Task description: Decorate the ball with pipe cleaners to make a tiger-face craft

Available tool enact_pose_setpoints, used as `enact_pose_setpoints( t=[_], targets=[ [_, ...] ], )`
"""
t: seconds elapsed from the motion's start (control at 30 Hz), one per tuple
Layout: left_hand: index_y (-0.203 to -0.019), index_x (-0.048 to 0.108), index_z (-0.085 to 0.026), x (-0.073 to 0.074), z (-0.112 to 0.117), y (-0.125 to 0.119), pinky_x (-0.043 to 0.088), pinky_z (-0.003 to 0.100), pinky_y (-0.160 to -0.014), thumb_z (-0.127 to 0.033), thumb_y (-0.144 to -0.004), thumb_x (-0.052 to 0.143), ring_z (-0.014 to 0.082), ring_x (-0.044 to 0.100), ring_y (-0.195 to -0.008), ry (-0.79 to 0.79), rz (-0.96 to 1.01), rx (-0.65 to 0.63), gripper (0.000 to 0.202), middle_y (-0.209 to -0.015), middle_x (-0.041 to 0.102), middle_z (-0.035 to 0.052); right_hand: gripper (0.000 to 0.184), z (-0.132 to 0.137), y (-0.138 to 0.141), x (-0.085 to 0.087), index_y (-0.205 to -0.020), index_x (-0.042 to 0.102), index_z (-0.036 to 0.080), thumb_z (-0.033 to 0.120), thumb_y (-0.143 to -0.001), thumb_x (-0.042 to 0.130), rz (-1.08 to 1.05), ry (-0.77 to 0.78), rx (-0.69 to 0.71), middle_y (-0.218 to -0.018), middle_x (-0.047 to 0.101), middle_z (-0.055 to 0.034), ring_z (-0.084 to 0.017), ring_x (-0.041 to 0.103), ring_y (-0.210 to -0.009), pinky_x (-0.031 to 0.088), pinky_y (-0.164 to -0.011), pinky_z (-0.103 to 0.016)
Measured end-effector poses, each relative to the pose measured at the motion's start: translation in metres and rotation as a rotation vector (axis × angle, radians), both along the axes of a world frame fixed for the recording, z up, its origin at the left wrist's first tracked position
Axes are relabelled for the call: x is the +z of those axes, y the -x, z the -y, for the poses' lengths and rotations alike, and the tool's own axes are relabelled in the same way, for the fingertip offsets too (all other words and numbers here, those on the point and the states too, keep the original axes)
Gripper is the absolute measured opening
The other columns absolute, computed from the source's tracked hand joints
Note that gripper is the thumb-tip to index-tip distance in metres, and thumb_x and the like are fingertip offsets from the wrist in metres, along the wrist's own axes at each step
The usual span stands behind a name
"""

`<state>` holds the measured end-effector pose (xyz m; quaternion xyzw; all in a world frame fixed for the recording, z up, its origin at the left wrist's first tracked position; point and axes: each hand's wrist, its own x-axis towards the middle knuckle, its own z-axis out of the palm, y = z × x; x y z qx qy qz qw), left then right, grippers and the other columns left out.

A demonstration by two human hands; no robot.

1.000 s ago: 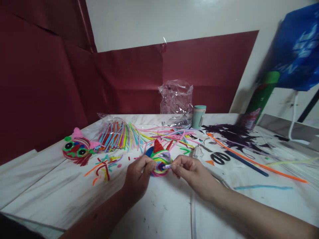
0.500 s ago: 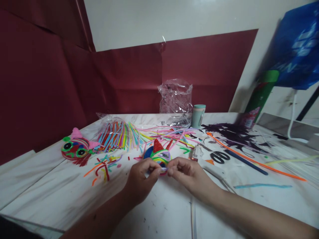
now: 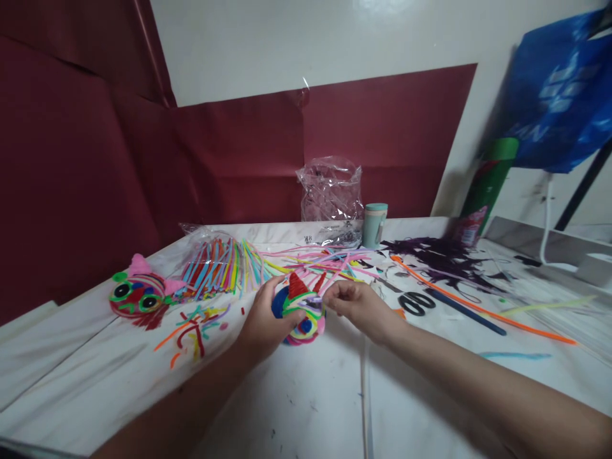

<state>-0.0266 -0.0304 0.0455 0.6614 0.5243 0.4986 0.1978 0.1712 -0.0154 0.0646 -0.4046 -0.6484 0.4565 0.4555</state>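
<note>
My left hand [image 3: 262,317] is wrapped round a rainbow pipe-cleaner animal head [image 3: 300,309] with red horns, holding it just above the white table [image 3: 306,395]. My right hand [image 3: 356,305] is pinched on a short pale purple pipe-cleaner piece [image 3: 313,299] and presses it against the face of the head. Both hands meet at the table's middle.
A finished pipe-cleaner face [image 3: 136,296] lies at the left beside a bag of coloured pipe cleaners [image 3: 217,264] and loose scraps [image 3: 194,322]. Black scissors [image 3: 415,303], an orange stem [image 3: 482,309], a teal cup [image 3: 374,224] and a clear plastic bag [image 3: 329,197] sit to the right and behind.
Both hands have lifted and moved farther from me. The left hand now grips the animal head; the right hand has brought the purple piece onto its face.
</note>
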Motion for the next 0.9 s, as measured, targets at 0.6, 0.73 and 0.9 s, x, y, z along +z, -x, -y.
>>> enact_pose_setpoints(
  t=[0.6, 0.73, 0.9],
  targets=[
    [-0.116, 0.053, -0.018, -0.01, 0.006, -0.012, 0.043, 0.045, -0.098, -0.019, -0.058, 0.071, 0.0293, 0.054, -0.115, 0.033, 0.021, -0.115, 0.061, -0.12, 0.059, 0.0108, 0.006, -0.006, 0.008, -0.009, -0.058, 0.058, 0.018, 0.021, -0.06, 0.062, 0.008, 0.051, 0.089, -0.055, 0.055, 0.0037, -0.01, 0.047, -0.053, 0.038, -0.054, -0.023],
    [-0.118, 0.051, -0.019, -0.011, 0.007, -0.011, 0.04, 0.046, -0.101, -0.019, -0.059, 0.07, 0.0292, 0.053, -0.117, 0.047, 0.024, -0.128, 0.062, -0.122, 0.058, 0.0105, 0.006, -0.005, 0.008, -0.01, -0.059, 0.058, 0.018, 0.02, -0.063, 0.061, 0.065, -0.007, 0.08, -0.056, 0.056, 0.0029, -0.01, 0.049, -0.053, 0.038, -0.053, -0.023],
    [-0.12, 0.05, -0.019, -0.011, 0.007, -0.009, 0.038, 0.044, -0.103, -0.023, -0.06, 0.071, 0.0298, 0.051, -0.118, 0.107, 0.045, -0.149, 0.064, -0.125, 0.056, 0.0106, 0.011, -0.003, 0.003, -0.013, -0.068, 0.06, 0.017, 0.021, -0.079, 0.057, 0.2, -0.347, 0.057, -0.064, 0.06, -0.0014, -0.013, 0.054, -0.06, 0.043, -0.056, -0.024]
  ],
)
